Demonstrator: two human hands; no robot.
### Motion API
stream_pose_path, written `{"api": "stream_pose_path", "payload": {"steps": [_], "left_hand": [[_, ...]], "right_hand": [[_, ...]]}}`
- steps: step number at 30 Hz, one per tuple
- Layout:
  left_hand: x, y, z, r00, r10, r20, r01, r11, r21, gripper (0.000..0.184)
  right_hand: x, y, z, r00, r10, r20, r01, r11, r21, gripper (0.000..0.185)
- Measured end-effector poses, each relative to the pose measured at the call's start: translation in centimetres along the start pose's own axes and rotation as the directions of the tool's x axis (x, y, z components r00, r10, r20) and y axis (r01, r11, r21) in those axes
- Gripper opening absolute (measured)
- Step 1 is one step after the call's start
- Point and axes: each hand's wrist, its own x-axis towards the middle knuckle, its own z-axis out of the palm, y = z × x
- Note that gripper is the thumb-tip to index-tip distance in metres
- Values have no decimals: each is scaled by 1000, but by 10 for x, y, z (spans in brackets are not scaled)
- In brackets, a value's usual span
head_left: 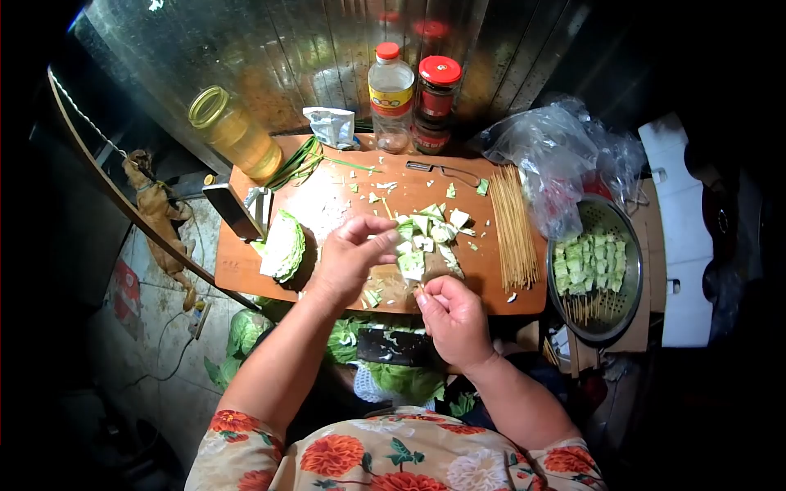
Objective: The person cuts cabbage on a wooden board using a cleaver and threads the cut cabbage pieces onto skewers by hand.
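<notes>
My right hand (pixel 452 321) is closed in a pinch at the near edge of the wooden board, on the end of a thin bamboo skewer (pixel 420 288). A cut cabbage piece (pixel 412 264) is just above these fingers; whether the skewer runs through it is unclear. Over the board, my left hand (pixel 360 252) has thumb and forefinger close together around a small cabbage piece (pixel 403 230) beside the chopped cabbage pile (pixel 434 231). To its left stands a cut cabbage wedge (pixel 285 247). A row of bare bamboo skewers (pixel 514 233) lies right of the pile.
The wooden board (pixel 336 184) carries a propped phone (pixel 232 211), a jar of yellow liquid (pixel 237 135), a peeler (pixel 442 170), a plastic bottle (pixel 391 98) and red-lidded jars (pixel 438 90). At right, a colander (pixel 602 327) holds skewered cabbage. A dog (pixel 160 213) lies on the floor.
</notes>
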Motion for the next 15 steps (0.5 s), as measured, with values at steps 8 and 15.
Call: {"api": "stream_pose_path", "payload": {"steps": [8, 15], "left_hand": [[4, -8, -3, 1000, -7, 29, 9, 998, -68, 16], [39, -21, -31, 964, 191, -188, -155, 970, 187, 25]], "right_hand": [[4, -2, -7, 997, 53, 47, -56, 996, 72, 9], [7, -11, -15, 989, 126, 78, -141, 962, 234, 11]]}}
